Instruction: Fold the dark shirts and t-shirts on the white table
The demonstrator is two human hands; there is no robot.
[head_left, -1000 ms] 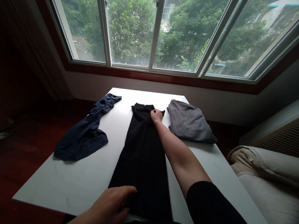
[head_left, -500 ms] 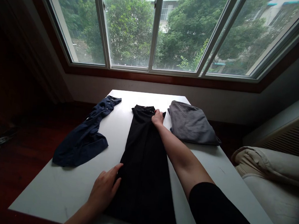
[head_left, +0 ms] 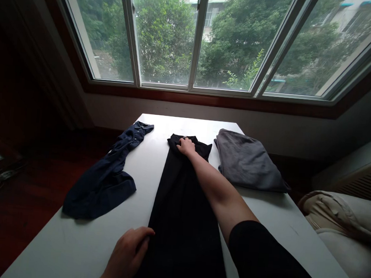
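Left hand [head_left: 130, 251]: lower centre of the frame, left of middle, at the left edge of the black garment [head_left: 187, 230]. Index finger extended to the cloth, thumb close under it, gap narrow; whether fabric is pinched between them cannot be determined. Black sleeve [head_left: 266, 254]: lower right, covering the upper part of the right arm.

Black garment: laid lengthwise on the white table [head_left: 81, 251], running from the bottom edge of the frame up to the centre, narrower at its far end. Cream padded bundle [head_left: 344, 217]: right edge of the frame, beside the table. Navy garment [head_left: 103, 183]: left of centre, along the table's left side, creased, apart from the black one. Grey folded cloth [head_left: 251, 162]: right of centre, lying flat, just beside the black garment's far end.

Right hand [head_left: 186, 147]: centre of the frame, resting on the black garment near its collar, fingers bent over the fabric; whether they grip it cannot be determined. Window [head_left: 197, 40]: across the top of the frame, trees [head_left: 164, 33] visible through the panes.
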